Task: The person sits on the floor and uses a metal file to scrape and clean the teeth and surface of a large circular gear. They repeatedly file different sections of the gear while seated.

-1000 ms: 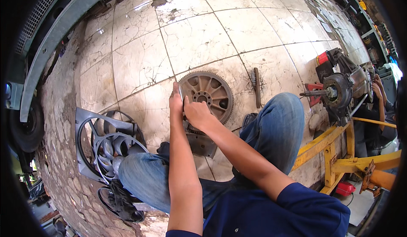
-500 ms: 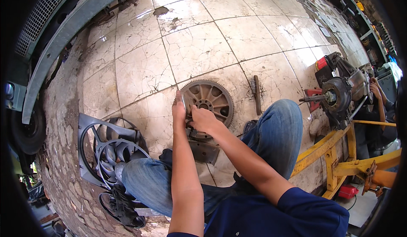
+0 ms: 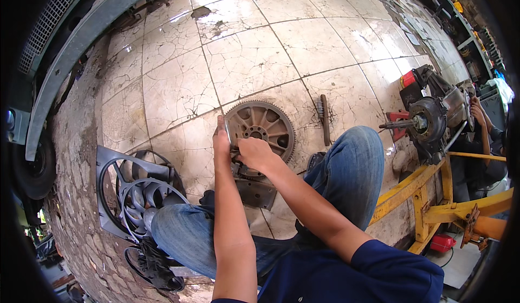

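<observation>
In front of my knees a rusty toothed flywheel (image 3: 271,118) lies flat on the tiles. My left hand (image 3: 221,142) is closed on a thin flat object with a pale edge (image 3: 227,131), upright at the wheel's left rim; its kind cannot be made out. My right hand (image 3: 254,152) is close beside that object, over the wheel's near part, its fingers curled in. Whatever it may hold is hidden. Below the hands, a dark metal plate with holes (image 3: 255,193) rests between my legs. A wire brush (image 3: 324,120) lies right of the wheel.
On the left a grey fan shroud with a fan (image 3: 143,194) leans by my knee. At right stand a dark axle assembly (image 3: 428,121) on a red stand (image 3: 398,127) and a yellow frame (image 3: 422,205). Another person's hand (image 3: 478,112) is behind the assembly.
The view has shifted slightly, so everything sits a little farther left. My right hand has shifted slightly against the flat object; my left keeps its hold.
</observation>
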The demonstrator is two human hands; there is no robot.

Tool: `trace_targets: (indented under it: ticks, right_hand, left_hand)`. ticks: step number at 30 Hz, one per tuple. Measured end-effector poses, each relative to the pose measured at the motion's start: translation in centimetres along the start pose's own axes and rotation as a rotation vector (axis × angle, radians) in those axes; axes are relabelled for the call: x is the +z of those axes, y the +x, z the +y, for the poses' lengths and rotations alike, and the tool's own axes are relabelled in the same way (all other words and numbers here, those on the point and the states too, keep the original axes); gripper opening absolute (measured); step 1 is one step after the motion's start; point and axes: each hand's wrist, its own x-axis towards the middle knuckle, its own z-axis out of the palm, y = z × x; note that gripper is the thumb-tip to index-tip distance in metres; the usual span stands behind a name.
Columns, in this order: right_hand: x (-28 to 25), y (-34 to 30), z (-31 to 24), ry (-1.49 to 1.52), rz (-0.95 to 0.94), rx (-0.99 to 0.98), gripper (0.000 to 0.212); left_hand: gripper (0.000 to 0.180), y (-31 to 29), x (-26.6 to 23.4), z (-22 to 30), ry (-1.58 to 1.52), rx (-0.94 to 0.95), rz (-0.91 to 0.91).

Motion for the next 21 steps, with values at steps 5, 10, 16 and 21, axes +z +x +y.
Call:
trace_targets:
  ticks: [5, 10, 16, 21]
  right_hand:
    - [0.0, -0.3, 0.0, -0.007, 0.031, 0.005, 0.015]
    - [0.5, -0.1, -0.1, -0.057, -0.043, 0.023, 0.021]
    - [0.6, 0.0, 0.0, -0.085, -0.019, 0.020, 0.019]
    - [0.4, -0.2, -0.3, -0.098, -0.003, 0.012, 0.019]
  left_hand:
    - [0.075, -0.7, 0.4, 0.5, -0.048, -0.028, -0.013]
    - [0.072, -0.5, 0.0, 0.5, -0.021, -0.024, 0.015]
    - [0.073, -1.0, 0.4, 0.7, -0.036, -0.033, -0.011]
    - [0.074, -0.3, 0.2, 0.0, -0.004, 0.029, 0.017]
